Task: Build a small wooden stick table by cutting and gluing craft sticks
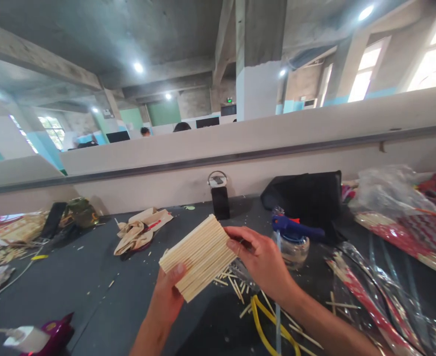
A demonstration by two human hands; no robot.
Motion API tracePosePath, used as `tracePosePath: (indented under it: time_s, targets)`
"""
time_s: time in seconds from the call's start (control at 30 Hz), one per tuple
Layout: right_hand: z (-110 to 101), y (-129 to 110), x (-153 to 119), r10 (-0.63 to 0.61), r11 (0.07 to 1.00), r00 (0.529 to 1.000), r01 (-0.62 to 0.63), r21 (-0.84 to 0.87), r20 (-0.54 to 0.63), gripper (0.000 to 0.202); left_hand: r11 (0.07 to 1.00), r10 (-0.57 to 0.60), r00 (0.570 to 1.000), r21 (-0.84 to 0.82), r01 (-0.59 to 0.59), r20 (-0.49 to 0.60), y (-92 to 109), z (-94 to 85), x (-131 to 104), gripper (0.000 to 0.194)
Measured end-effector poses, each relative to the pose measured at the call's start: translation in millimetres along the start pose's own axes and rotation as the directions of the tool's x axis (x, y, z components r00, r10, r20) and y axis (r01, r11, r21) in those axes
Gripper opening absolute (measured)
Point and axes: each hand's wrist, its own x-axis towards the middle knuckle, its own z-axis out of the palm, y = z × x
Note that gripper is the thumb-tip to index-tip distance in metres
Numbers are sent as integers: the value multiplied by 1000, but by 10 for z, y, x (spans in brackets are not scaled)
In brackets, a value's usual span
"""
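A panel of pale wooden sticks (203,254), laid side by side, is held tilted above the dark table. My left hand (169,291) grips its lower left edge, with the thumb on top and the other fingers hidden beneath. At the right edge, my right hand (257,254) pinches the panel between thumb and fingers. Short cut stick pieces (236,287) lie scattered below my right hand. Near my right forearm is a yellow looped handle (264,326), partly hidden by a clear strip.
A blue glue gun (295,227) rests on a clear round container (295,252) at right. Plastic-wrapped stick packs (366,301) lie farther right. Crumpled beige cloth (139,230) sits left of centre, a phone (220,201) stands against the partition (166,185), and a white plug (26,340) is at lower left.
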Motion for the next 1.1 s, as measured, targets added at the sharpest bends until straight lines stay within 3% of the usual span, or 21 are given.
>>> tracePosePath:
  time_s: [0.17, 0.27, 0.33, 0.4, 0.5, 0.67, 0.83, 0.9, 0.97, 1.03, 1.1]
  targets:
    - [50, 83, -16, 4, 999, 1000, -3, -43, 20, 19, 1000, -12, 1000, -20, 12, -27, -39, -85, -13, 72]
    - [71, 124, -38, -110, 975, 994, 106, -197, -5, 26, 999, -26, 998, -37, 24, -61, -38, -85, -10, 72]
    - [96, 129, -61, -253, 889, 967, 235, -393, 5, 36, 998, -36, 997, -47, 33, -69, -36, -65, -6, 71]
    - [139, 117, -94, -368, 744, 924, 358, -564, 101, 47, 999, -26, 997, -50, 23, -71, -39, -44, -4, 68]
    - [235, 89, -164, -411, 583, 879, 456, -672, 240, 64, 998, 3, 997, -56, -8, -80, -55, -33, -1, 62]
    - [429, 55, -337, -417, 532, 859, 495, -687, 297, 71, 998, -9, 992, -63, 1, -123, -97, -57, 10, 42]
    - [551, 5, -496, -522, 481, 738, 668, -567, 426, 72, 996, -46, 970, -81, 27, -240, -117, -91, 15, 21]
    - [528, 18, -468, -522, 476, 722, 688, -548, 454, 70, 993, -76, 960, -105, 50, -268, -106, -89, 17, 22]
    - [452, 63, -367, -477, 507, 755, 655, -560, 451, 66, 992, -79, 965, -113, 52, -250, -93, -79, 23, 29]
    - [337, 132, -219, -400, 570, 831, 555, -605, 386, 63, 991, -75, 976, -123, 50, -203, -83, -73, 33, 38]
    - [203, 205, -67, -288, 658, 925, 380, -650, 249, 58, 987, -96, 983, -146, 74, -155, -80, -79, 44, 44]
